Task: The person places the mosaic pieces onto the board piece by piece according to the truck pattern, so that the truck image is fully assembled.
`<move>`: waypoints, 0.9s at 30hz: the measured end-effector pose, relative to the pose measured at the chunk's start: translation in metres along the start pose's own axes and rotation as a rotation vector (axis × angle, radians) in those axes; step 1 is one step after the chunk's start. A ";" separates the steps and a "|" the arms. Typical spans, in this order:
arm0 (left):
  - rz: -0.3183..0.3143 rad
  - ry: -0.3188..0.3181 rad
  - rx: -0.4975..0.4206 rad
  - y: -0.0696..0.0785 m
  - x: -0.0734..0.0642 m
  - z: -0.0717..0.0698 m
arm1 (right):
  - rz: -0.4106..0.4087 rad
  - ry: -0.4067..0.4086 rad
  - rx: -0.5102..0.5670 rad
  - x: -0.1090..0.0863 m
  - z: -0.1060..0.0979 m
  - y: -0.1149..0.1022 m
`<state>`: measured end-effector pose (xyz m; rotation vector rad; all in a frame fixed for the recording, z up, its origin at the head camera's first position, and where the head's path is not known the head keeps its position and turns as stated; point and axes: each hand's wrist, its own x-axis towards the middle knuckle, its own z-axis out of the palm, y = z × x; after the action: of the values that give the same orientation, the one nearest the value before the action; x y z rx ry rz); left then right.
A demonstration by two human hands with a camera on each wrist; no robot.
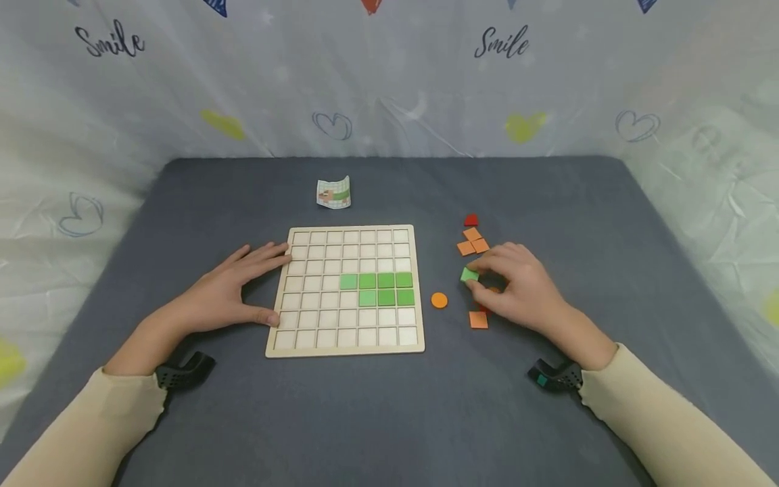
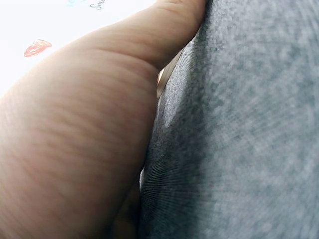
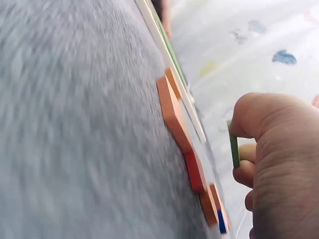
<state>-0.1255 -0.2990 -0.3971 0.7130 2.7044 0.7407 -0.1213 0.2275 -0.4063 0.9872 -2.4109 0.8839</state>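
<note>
My left hand [image 1: 222,289] lies spread at the left side of a pale wooden grid board [image 1: 343,353], fingertips and thumb touching its edge. Between thumb and fingers, my right hand [image 1: 517,284] pinches a green square tile [image 1: 468,274], held above the table to the right of the board. In the right wrist view that tile [image 3: 234,144] appears edge-on, off the table. Several green tiles [image 1: 386,280] sit in two rows of the board's right half. The left wrist view shows mostly the hand's heel [image 2: 84,114] and grey cloth.
Around my right hand lie orange square tiles [image 1: 478,320], an orange disc [image 1: 439,300] and a red piece [image 1: 471,220]. A blue piece [image 3: 222,221] shows in the right wrist view. Behind the board stands a small curled pattern card [image 1: 333,193].
</note>
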 end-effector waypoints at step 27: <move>0.020 0.014 0.001 -0.002 -0.001 0.002 | -0.218 -0.150 0.100 0.064 0.072 -0.064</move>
<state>-0.1246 -0.3000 -0.4000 0.7388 2.7141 0.7516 -0.1261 0.1123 -0.3977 1.3691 -2.3386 0.8868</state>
